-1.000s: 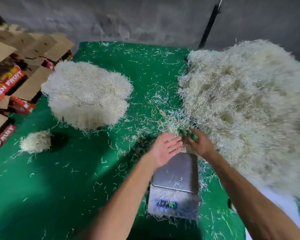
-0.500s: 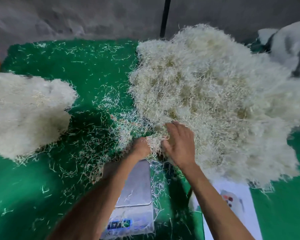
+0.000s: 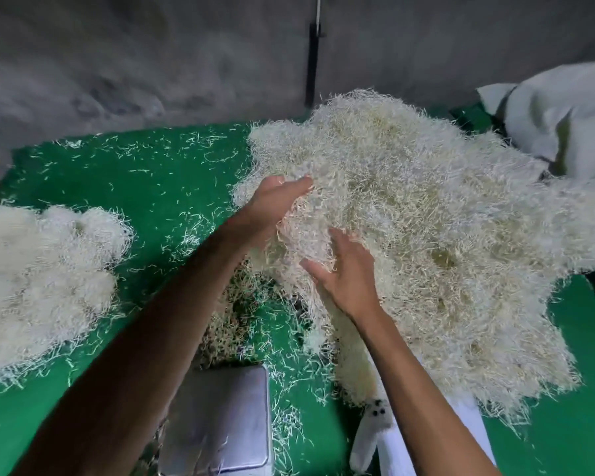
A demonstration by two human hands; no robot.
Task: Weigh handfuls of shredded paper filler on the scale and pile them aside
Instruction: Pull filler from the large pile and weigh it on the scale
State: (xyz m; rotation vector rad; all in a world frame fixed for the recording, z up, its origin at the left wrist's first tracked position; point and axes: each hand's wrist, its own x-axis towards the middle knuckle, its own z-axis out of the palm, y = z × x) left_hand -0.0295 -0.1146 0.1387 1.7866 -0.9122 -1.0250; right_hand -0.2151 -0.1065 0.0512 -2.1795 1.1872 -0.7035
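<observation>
Since half a second ago we have lifted both hands off the scale's (image 3: 220,417) edge into the big filler heap (image 3: 426,235), our right hand (image 3: 346,276) and left hand (image 3: 272,207) cupping a clump between loosely spread fingers, the weighed pile (image 3: 42,276) lying well left of them.

Two bare forearms, sleeveless to the frame edge; left hand (image 3: 272,207), right hand (image 3: 347,276), no gloves.
</observation>
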